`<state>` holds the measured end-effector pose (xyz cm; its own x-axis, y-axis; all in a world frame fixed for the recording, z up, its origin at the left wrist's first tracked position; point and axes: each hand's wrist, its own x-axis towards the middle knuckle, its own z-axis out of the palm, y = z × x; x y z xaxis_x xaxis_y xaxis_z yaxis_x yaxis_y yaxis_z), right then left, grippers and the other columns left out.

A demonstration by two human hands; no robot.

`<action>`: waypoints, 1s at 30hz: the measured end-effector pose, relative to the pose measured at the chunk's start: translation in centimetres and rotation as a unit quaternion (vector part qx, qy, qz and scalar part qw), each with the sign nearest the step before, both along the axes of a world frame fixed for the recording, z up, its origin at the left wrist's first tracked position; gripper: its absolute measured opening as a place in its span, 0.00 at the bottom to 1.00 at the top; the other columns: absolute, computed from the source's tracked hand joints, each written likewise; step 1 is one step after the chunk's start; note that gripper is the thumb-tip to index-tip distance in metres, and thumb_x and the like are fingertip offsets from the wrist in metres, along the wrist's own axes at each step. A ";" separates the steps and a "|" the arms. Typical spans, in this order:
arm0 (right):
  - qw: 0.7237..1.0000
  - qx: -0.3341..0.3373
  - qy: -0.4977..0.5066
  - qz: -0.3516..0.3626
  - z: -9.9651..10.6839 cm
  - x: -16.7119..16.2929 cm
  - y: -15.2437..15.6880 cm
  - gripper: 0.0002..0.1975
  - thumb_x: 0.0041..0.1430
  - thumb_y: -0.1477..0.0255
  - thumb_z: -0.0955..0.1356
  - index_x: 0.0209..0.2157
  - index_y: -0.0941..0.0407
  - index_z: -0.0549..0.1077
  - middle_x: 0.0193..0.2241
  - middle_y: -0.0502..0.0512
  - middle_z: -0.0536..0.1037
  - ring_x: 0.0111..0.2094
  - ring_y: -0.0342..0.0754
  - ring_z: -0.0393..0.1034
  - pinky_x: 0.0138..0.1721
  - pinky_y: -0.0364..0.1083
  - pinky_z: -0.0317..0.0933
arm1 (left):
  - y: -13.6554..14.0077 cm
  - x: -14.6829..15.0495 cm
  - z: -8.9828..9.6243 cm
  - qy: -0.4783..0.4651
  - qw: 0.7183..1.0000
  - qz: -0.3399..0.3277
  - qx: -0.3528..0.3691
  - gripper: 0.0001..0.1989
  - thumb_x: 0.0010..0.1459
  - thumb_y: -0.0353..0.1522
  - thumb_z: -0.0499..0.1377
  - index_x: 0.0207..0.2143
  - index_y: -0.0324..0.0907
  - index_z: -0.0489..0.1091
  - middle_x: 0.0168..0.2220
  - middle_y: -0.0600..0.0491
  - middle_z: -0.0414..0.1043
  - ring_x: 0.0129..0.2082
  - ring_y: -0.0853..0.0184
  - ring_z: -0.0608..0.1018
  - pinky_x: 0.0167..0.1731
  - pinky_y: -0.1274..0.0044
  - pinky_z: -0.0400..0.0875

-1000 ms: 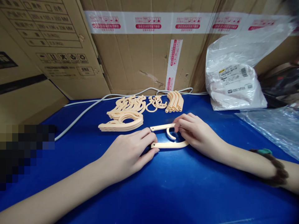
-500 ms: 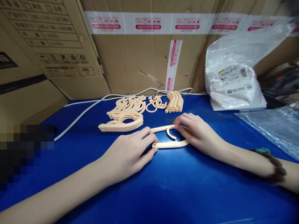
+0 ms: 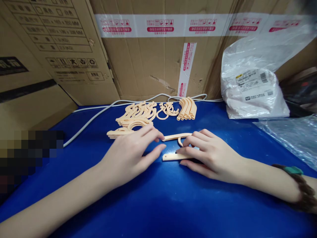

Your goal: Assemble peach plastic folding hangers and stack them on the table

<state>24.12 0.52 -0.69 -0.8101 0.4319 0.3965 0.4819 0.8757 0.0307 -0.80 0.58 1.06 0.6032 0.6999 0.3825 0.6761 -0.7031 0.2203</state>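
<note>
A beige plastic hanger piece with a small hook (image 3: 180, 141) lies on the blue table, its long arm (image 3: 174, 136) farther from me. Nearer to me is a separate-looking beige hanger arm (image 3: 170, 157) with a hole at its left end. My right hand (image 3: 208, 152) has its thumb and fingers round this nearer arm and hides its right part. My left hand (image 3: 133, 148) is open, thumb and forefinger apart, the forefinger's tip at the left end of the farther arm. Whether the two arms join on the right is hidden.
Behind my left hand lie stacked hanger pieces (image 3: 138, 114), loose hooks (image 3: 164, 110) and a bundle of curved arms (image 3: 187, 109). A white cable (image 3: 92, 129) runs along the back. Cardboard boxes (image 3: 143, 66) wall the far side. A white plastic bag (image 3: 255, 96) stands at the right.
My left hand has let go of the nearer arm's left end and opened. My right hand has shifted from the far arm down onto the nearer arm. The view has turned slightly left.
</note>
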 end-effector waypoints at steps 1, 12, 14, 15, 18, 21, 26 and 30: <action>1.000 0.002 -0.005 0.005 0.0 0.0 0.0 0.13 0.68 0.69 0.60 0.38 0.58 0.74 0.35 0.56 0.74 0.34 0.49 0.62 0.36 0.47 0.52 | 0.3 -0.1 0.3 -0.008 1.000 0.020 -0.001 0.07 0.65 0.35 0.53 0.42 0.45 0.68 0.39 0.56 0.71 0.32 0.69 0.73 0.31 0.78 0.63; 0.999 0.033 -0.004 0.024 0.2 -0.1 -0.2 0.15 0.71 0.72 0.57 0.34 0.59 0.70 0.27 0.52 0.72 0.27 0.44 0.62 0.34 0.45 0.55 | 7.1 -2.7 3.5 -0.004 0.969 0.243 -0.054 0.16 0.57 0.44 0.54 0.35 0.43 0.74 0.23 0.56 0.72 0.21 0.67 0.69 0.24 0.77 0.57; 0.999 0.030 -0.002 0.026 0.2 -0.1 -0.2 0.15 0.71 0.71 0.57 0.34 0.59 0.70 0.27 0.52 0.72 0.26 0.44 0.62 0.32 0.44 0.55 | 9.0 -2.9 3.6 0.024 0.963 0.261 -0.067 0.17 0.56 0.44 0.53 0.35 0.43 0.74 0.26 0.54 0.74 0.23 0.66 0.71 0.24 0.76 0.57; 0.999 0.027 -0.001 0.026 0.2 -0.1 -0.2 0.15 0.71 0.71 0.57 0.34 0.59 0.69 0.27 0.52 0.72 0.26 0.43 0.62 0.31 0.44 0.56 | 9.9 -2.9 3.6 0.030 0.963 0.259 -0.070 0.16 0.55 0.44 0.54 0.34 0.43 0.74 0.28 0.54 0.75 0.24 0.66 0.72 0.25 0.76 0.58; 0.999 0.018 -0.001 0.029 0.2 -0.1 -0.2 0.15 0.71 0.71 0.56 0.34 0.59 0.69 0.27 0.51 0.71 0.25 0.43 0.63 0.30 0.42 0.57 | 12.5 -2.5 3.3 0.039 0.963 0.255 -0.073 0.17 0.54 0.45 0.55 0.34 0.42 0.74 0.35 0.51 0.77 0.32 0.62 0.75 0.29 0.76 0.61; 0.999 0.005 -0.004 0.032 0.3 0.0 -0.2 0.15 0.71 0.71 0.55 0.35 0.59 0.68 0.26 0.51 0.70 0.24 0.42 0.62 0.28 0.41 0.58 | 14.8 -1.7 2.8 0.056 0.964 0.245 -0.084 0.17 0.53 0.45 0.55 0.35 0.42 0.74 0.38 0.49 0.78 0.36 0.60 0.76 0.32 0.75 0.63; 0.999 -0.024 -0.019 0.028 0.3 0.2 -0.2 0.15 0.72 0.70 0.54 0.36 0.58 0.67 0.28 0.51 0.71 0.24 0.42 0.63 0.27 0.41 0.59 | 17.6 -0.5 2.3 0.076 0.964 0.232 -0.106 0.20 0.49 0.48 0.59 0.33 0.41 0.73 0.36 0.46 0.77 0.35 0.58 0.76 0.30 0.74 0.62; 0.999 -0.029 -0.023 0.028 0.3 0.3 -0.1 0.15 0.72 0.70 0.54 0.37 0.58 0.67 0.29 0.51 0.71 0.25 0.42 0.64 0.28 0.41 0.60 | 19.1 0.2 2.0 0.077 0.964 0.224 -0.117 0.20 0.45 0.49 0.62 0.30 0.41 0.72 0.32 0.47 0.76 0.31 0.60 0.74 0.28 0.75 0.60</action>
<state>24.37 0.43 -0.43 -0.8507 0.4063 0.3334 0.4314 0.9022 0.0012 -0.64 19.65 3.06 0.2570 0.9598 0.1129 0.9380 -0.2759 0.2100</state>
